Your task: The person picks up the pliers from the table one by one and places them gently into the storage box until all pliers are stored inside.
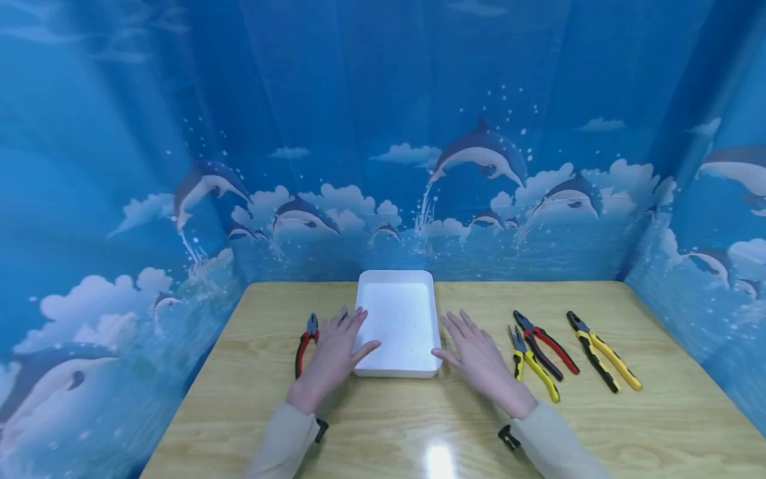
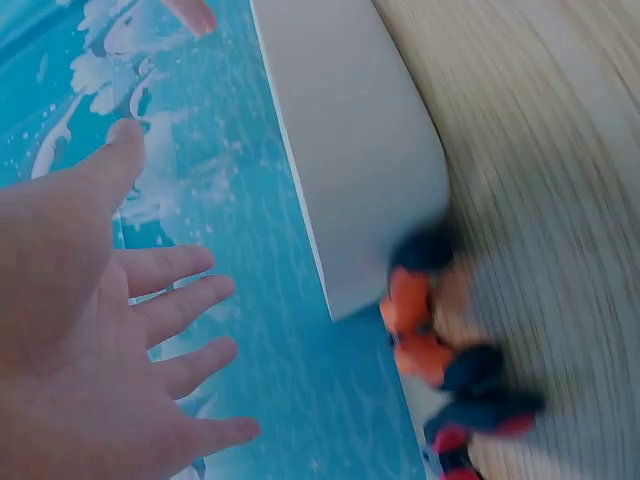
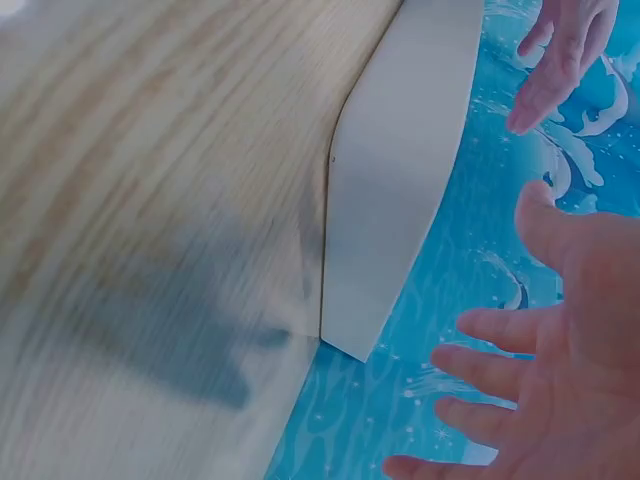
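Two open hands flank a white tray (image 1: 395, 279) on a wooden table (image 1: 419, 426).
Left hand (image 1: 332, 352) and right hand (image 1: 479, 356) hover, fingers spread, gripping nothing; red-handled pliers (image 1: 302, 349) lie beside the left.

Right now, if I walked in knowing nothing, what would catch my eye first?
Probably the blue dolphin backdrop that wraps round the wooden table. Next, the white tray at the table's middle, with the left hand and right hand open on either side of it. Then the pliers: a red-handled pair to the left, and three more pairs, yellow, red and black, in a row to the right.
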`<state>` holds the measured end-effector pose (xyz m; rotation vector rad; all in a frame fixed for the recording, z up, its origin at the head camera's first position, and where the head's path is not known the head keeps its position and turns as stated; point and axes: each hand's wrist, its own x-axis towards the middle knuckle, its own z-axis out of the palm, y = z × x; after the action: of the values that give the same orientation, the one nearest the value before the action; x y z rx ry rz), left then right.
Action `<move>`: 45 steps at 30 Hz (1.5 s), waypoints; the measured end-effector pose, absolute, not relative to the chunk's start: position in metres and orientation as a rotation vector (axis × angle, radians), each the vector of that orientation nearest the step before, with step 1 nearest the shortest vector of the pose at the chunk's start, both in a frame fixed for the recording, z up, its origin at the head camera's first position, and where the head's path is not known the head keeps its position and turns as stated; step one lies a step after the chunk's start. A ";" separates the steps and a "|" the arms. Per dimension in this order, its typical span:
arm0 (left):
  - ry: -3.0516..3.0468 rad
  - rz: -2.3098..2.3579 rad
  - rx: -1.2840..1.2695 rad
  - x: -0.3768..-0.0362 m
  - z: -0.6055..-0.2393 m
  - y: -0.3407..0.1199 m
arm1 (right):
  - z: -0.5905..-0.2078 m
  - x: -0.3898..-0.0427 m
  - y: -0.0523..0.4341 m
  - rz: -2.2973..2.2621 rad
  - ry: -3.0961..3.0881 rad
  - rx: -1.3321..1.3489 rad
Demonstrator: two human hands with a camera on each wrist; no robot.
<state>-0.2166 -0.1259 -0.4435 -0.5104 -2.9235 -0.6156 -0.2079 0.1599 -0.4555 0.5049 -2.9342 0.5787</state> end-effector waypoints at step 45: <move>-3.129 -0.469 -0.594 -0.206 -0.462 -0.129 | -0.459 -0.203 0.187 0.477 -3.124 0.638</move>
<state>-0.2060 -0.1288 -0.4624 -0.5941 -3.1287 -0.4689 -0.2029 0.1865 -0.4592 0.6375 -3.1240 0.4774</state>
